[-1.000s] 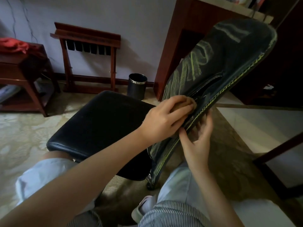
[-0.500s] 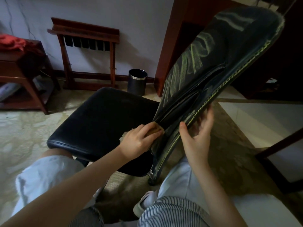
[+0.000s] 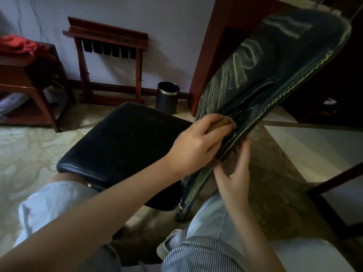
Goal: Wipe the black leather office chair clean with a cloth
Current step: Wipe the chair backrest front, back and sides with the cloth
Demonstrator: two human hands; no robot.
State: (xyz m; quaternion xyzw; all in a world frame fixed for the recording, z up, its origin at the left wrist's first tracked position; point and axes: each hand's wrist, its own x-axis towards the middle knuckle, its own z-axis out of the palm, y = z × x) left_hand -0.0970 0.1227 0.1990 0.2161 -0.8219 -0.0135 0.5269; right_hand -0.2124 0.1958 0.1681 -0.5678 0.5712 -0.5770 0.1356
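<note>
Head cam: cloth (image 3: 225,122) is gripped in the left hand (image 3: 196,146) and pressed on the backrest (image 3: 265,75), which is braced behind by the straight-fingered right hand (image 3: 233,179), likely against wobble.

The left hand (image 3: 196,146) covers most of the cloth (image 3: 225,123).

I am in a room at home, maybe, dark wood table (image 3: 23,75), wood rack (image 3: 107,35) by the white wall (image 3: 167,26), small black bin (image 3: 167,99), patterned carpet (image 3: 29,154)
</note>
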